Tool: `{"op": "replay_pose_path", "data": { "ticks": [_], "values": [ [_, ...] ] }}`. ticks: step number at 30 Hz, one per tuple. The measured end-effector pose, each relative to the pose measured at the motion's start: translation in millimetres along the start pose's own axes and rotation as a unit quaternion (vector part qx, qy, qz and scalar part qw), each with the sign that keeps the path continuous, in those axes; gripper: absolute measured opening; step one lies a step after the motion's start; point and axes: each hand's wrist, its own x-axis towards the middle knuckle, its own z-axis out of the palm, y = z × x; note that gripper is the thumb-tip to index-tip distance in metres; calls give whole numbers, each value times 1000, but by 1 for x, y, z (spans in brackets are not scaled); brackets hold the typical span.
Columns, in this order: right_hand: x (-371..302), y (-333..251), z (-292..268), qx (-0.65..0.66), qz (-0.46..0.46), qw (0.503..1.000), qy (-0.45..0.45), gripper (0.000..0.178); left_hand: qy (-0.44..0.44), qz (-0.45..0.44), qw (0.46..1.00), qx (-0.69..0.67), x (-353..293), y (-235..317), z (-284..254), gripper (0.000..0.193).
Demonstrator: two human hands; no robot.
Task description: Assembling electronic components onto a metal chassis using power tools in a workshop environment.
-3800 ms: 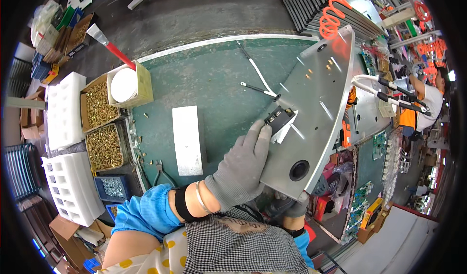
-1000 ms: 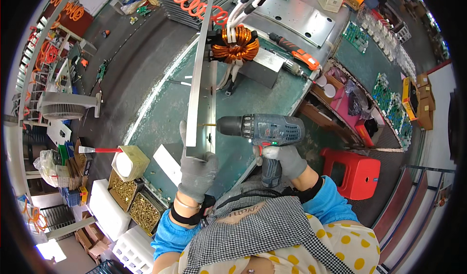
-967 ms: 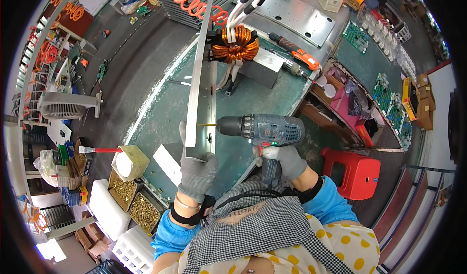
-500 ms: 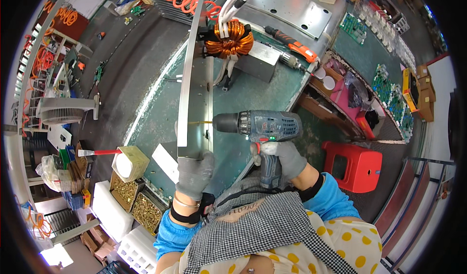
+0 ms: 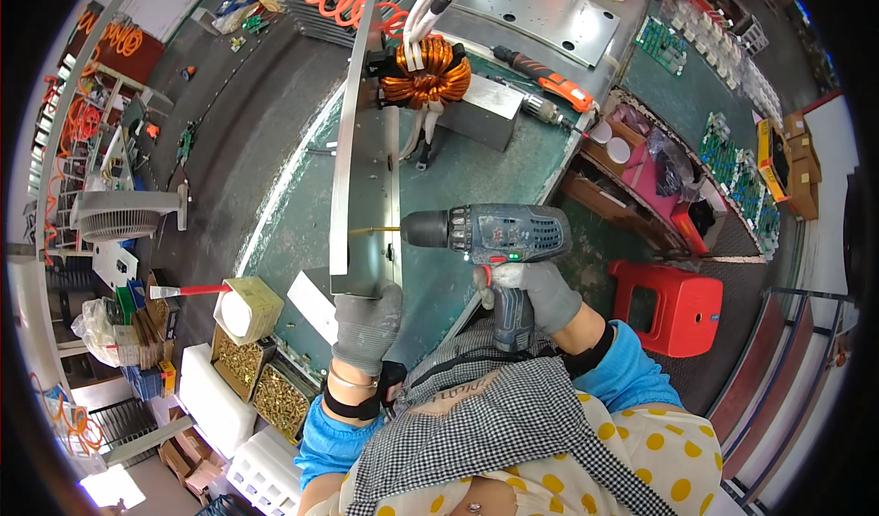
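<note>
My right hand (image 5: 548, 298), in a grey glove, grips the handle of a dark blue cordless drill (image 5: 513, 232). The drill lies level and points left, and its long thin gold bit (image 5: 374, 229) reaches the inner side of a bent metal panel (image 5: 341, 177) standing on edge. Gloved as well, my left hand (image 5: 368, 328) closes round the near end of that panel; its fingertips are partly hidden. Farther up the panel sits a copper-wound coil (image 5: 426, 74) with white-sleeved cables (image 5: 427, 12). Whether the bit's tip touches a screw cannot be made out.
Beyond the coil lie a grey metal block (image 5: 481, 118) and an orange-black power screwdriver (image 5: 549, 81). Bins of brass-coloured fasteners (image 5: 279, 401) stand left of my left arm, near a brush with a red handle (image 5: 188, 290). A red stool (image 5: 673, 310) is at the right.
The whole view has shifted slightly. Both hands keep their grips, and the drill bit stays at about the same place on the panel.
</note>
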Motion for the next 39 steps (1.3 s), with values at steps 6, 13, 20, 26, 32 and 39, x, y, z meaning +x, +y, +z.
{"op": "replay_pose_path", "data": {
  "ticks": [6, 13, 20, 26, 32, 39],
  "values": [
    [2, 3, -5, 0, -11, 1000, -13, 39, 5, 2, 1000, -10, 0, 1, -1, 13],
    [2, -1, -5, 7, -10, 1000, -18, 39, -2, -13, 999, -51, 1, 1, 0, 13],
    [-12, 4, -43, 27, -26, 999, 2, 43, 11, 18, 1000, 21, 13, 7, -14, 17],
    [-26, 19, -84, 185, -52, 981, -16, 51, -24, -25, 990, -137, 2, 11, -13, 28],
    [-55, 17, -120, 200, -126, 972, 8, 60, 2, 8, 995, -96, 9, 2, -15, 25],
    [-54, -36, -175, 241, -217, 945, 50, 63, -18, -9, 999, -47, 10, -1, -17, 25]
  ]
}}
